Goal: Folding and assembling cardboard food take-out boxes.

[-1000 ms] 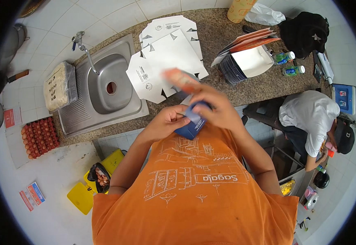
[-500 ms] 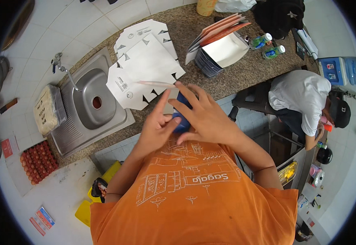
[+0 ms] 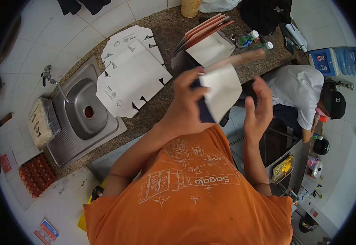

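Note:
A paper food box (image 3: 225, 92), white inside and dark blue outside, is raised in front of my chest. My left hand (image 3: 185, 104) grips it by its dark left side, fingers wrapped round the edge. A blurred pale flap sticks out from its top toward the right. Just off the box's right side, my right hand (image 3: 257, 112) is open, fingers apart and holding nothing. Beyond my left hand, flat white die-cut box blanks (image 3: 135, 79) lie overlapping on the counter. Behind the raised box stands a stack of folded boxes (image 3: 210, 49) with reddish flaps up.
A steel sink (image 3: 78, 92) is set in the granite counter (image 3: 161, 34) at left. Small green bottles (image 3: 247, 38) and a black cap (image 3: 265, 14) lie at the back right. A person in a white shirt (image 3: 296, 87) bends at the right. Egg trays (image 3: 37, 175) stand lower left.
The box has turned and come up, so its white inside now shows. My right hand has let go and moved right; my left hand now grips the box's side.

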`<state>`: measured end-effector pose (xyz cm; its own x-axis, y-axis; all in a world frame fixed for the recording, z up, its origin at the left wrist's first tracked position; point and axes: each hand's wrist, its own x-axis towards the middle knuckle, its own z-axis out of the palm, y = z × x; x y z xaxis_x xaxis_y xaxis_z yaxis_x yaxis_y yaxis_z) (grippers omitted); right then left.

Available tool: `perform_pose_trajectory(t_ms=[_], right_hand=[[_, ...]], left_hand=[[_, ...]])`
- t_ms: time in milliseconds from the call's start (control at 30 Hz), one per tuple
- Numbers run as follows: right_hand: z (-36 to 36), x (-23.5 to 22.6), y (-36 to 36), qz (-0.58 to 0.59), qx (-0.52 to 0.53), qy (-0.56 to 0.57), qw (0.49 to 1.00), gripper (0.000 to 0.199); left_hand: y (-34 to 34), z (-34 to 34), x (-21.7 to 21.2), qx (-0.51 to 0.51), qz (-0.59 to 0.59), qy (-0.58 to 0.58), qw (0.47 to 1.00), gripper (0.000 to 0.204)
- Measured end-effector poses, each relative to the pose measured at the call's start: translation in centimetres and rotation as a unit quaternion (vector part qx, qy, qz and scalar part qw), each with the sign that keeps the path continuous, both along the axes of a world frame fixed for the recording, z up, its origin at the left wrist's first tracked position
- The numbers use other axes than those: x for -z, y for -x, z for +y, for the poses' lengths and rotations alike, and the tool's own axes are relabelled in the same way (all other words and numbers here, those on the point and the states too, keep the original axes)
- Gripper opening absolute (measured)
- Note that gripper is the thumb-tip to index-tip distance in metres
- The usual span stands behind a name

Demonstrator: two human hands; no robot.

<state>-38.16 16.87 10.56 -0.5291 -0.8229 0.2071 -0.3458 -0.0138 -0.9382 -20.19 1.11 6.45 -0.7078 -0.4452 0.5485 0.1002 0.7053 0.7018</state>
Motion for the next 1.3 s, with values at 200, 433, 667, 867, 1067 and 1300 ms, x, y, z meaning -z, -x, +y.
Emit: perform_pose_trajectory(t_ms=[200, 433, 667, 867, 1067, 1300], right_hand=[[-3.8, -0.9, -0.7, 0.380, 0.040, -0.076, 0.921, 0.015], [-14.6, 1.5, 2.8, 0.377, -0.211, -0.183, 0.883, 0.025], [-19.0, 7.5, 5.3, 0.525, -0.171, -0.238, 0.799, 0.025], [-19.2, 6.5, 5.3, 0.544, -0.190, -0.268, 0.772, 0.024], [-19.8, 7.4, 4.5, 0.562, -0.218, -0.302, 0.738, 0.021], [-16.8, 8.7, 2.6, 0.380, -0.147, -0.224, 0.885, 0.033]], left_hand=[[5.5, -1.7, 3.0, 0.151, 0.143, -0.079, 0.975, 0.098], [4.9, -7.8, 12.3, -0.111, -0.183, 0.262, 0.941, 0.034], [5.1, -8.6, 13.1, -0.019, -0.094, 0.198, 0.976, 0.033], [5.0, -9.3, 12.5, -0.001, -0.094, 0.171, 0.981, 0.029], [6.0, -7.7, 13.4, -0.013, -0.041, 0.116, 0.992, 0.022], [7.0, -7.2, 15.1, -0.097, -0.038, 0.170, 0.980, 0.023]])
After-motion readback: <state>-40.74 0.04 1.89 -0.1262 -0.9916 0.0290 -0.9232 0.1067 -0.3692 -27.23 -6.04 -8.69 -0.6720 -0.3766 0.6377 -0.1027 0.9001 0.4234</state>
